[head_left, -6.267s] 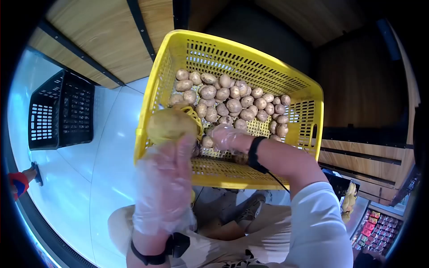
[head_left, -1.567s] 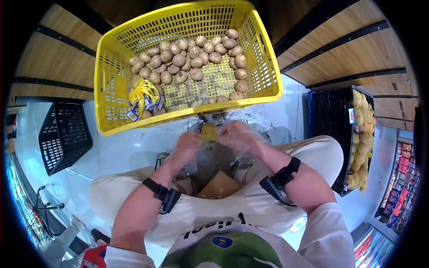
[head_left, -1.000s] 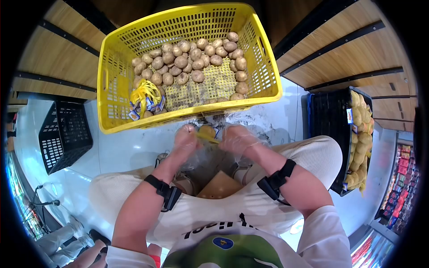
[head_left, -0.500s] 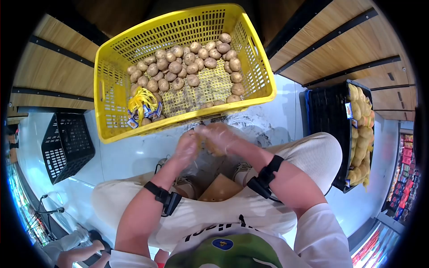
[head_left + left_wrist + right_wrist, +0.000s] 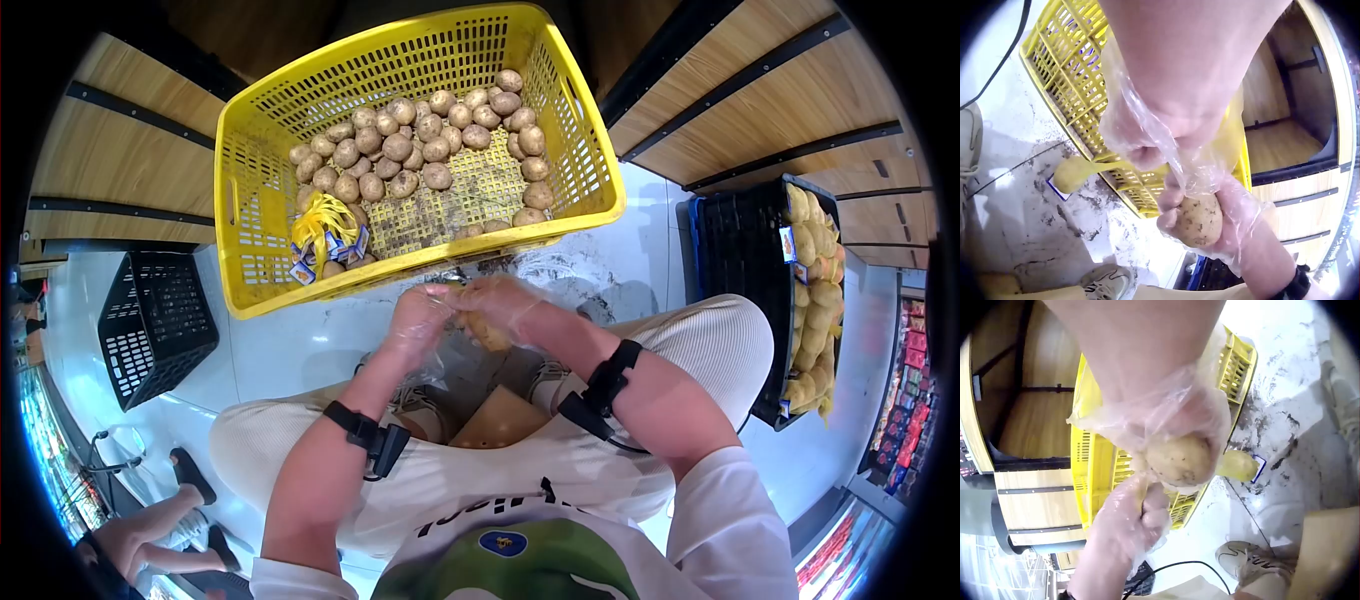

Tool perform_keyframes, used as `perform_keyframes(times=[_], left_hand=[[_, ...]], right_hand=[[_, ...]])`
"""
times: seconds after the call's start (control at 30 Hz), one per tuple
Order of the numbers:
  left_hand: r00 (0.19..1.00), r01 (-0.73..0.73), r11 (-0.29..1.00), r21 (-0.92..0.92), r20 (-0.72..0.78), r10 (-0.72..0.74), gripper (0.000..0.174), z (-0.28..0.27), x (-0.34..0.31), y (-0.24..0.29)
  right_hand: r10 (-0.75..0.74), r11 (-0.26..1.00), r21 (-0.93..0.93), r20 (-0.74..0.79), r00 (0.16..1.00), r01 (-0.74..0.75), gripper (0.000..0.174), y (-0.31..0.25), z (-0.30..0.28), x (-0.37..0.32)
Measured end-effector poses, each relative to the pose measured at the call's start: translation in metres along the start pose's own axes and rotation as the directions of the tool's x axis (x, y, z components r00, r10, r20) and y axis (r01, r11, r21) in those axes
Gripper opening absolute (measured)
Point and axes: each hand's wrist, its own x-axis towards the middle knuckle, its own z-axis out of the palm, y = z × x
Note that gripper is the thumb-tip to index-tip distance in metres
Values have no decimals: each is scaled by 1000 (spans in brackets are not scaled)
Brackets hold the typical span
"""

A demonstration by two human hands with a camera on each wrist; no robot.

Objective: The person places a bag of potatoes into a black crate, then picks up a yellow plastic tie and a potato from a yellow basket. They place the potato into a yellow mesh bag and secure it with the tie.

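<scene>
Both hands wear clear plastic gloves and meet just in front of the yellow crate [image 5: 425, 255]. My left hand [image 5: 418, 312] pinches the mouth of a yellow net bag. A potato [image 5: 1199, 220] is gripped by my right hand [image 5: 503, 300], right at the bag's mouth. The net stretches away from the hands to a bulging end [image 5: 1074, 174] with a blue-edged label, low over the floor; that end also shows in the right wrist view beside the held potato [image 5: 1180, 461]. Loose potatoes [image 5: 400, 150] lie in the crate.
A bundle of yellow net bags [image 5: 325, 225] with labels lies in the crate's near left corner. A black crate [image 5: 155, 330] stands at left. Another at right holds filled potato bags [image 5: 818, 300]. Soil marks the floor; someone's legs [image 5: 165, 530] show lower left.
Earlier the right hand reached among the crate's potatoes and the left was over its left side. Both then worked the net bag before the crate; now they are together, potato in the right.
</scene>
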Motion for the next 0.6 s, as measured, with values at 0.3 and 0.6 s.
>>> perform_keyframes(times=[0.3, 0.6], left_hand=[[992, 83, 947, 309, -114, -49, 28, -8, 2, 0], [984, 53, 486, 873, -129, 126, 28, -19, 15, -16]], right_hand=[[-60, 825, -560, -222, 973, -77, 19, -19, 1, -19], [-336, 388, -919, -204, 919, -62, 25, -15, 5, -12]])
